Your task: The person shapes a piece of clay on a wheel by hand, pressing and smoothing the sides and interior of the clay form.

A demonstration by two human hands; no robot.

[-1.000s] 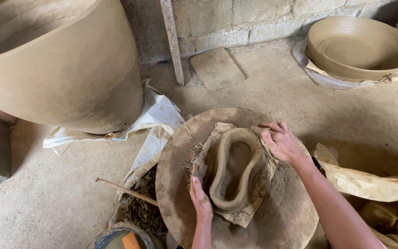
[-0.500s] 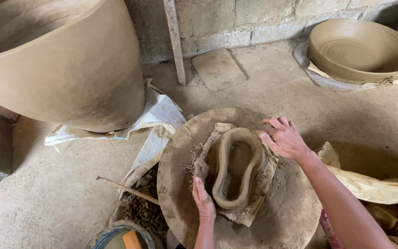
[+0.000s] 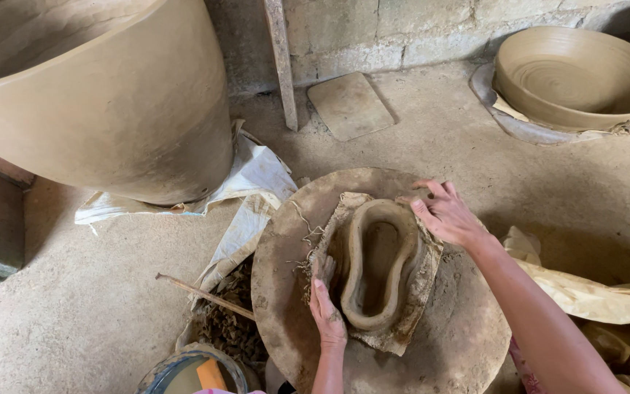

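A wavy, kidney-shaped ring of wet brown clay (image 3: 380, 263) lies on a frayed piece of cloth (image 3: 418, 295) spread over a round, clay-smeared wheel (image 3: 446, 343). My left hand (image 3: 326, 310) rests flat against the near left side of the clay ring, fingers together on the cloth's edge. My right hand (image 3: 446, 215) presses on the ring's far right side with fingers spread, touching the clay wall and the cloth beneath it. Neither hand grips anything.
A very large unfired clay pot (image 3: 96, 95) stands at the left on white sacking (image 3: 257, 175). A wide clay bowl (image 3: 577, 76) sits at the back right. A wooden post (image 3: 280, 62), a flat slab (image 3: 349, 106), a stick (image 3: 202, 294), a water bucket (image 3: 195, 372) and yellowish plastic sheeting (image 3: 585, 292) surround the wheel.
My right hand has shifted slightly down onto the ring's right wall. The left hand stays at the near left side. The clay's shape is nearly the same.
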